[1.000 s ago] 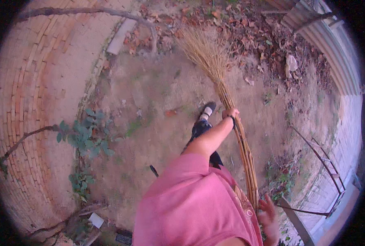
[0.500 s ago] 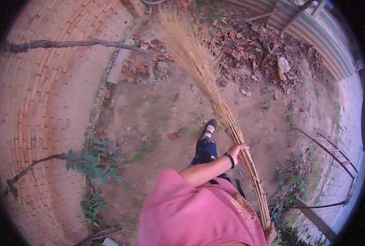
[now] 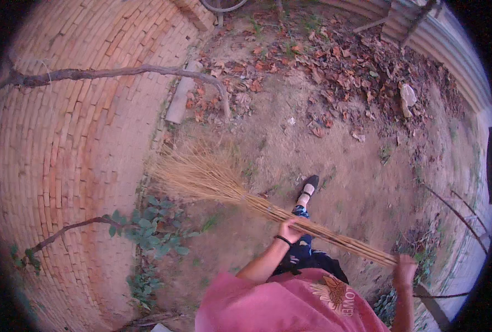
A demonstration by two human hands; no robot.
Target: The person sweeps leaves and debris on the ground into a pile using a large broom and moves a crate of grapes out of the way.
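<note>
A long straw broom (image 3: 334,237) lies slantwise across the front of my body. Its fanned bristles (image 3: 196,174) spread at the left, close to the foot of the brick wall. My left hand (image 3: 291,230), with a dark beaded bracelet at the wrist, is closed around the handle's middle, below the bound part. Around the handle's far end on the right, my right hand (image 3: 405,268) is closed in a fist. Whether the bristle tips touch the ground I cannot tell.
A brick wall (image 3: 85,166) runs along the left, with a bent branch (image 3: 118,72) and a leafy plant (image 3: 152,227) before it. Fallen leaves (image 3: 340,69) and a whitish lump (image 3: 407,99) lie ahead. Thin metal bars (image 3: 459,213) stand at the right beside corrugated sheeting (image 3: 434,50).
The broom's bristles have swung from far ahead down to the left. My right hand has moved up and to the right with the handle's end, while my left hand has shifted slightly left and lower.
</note>
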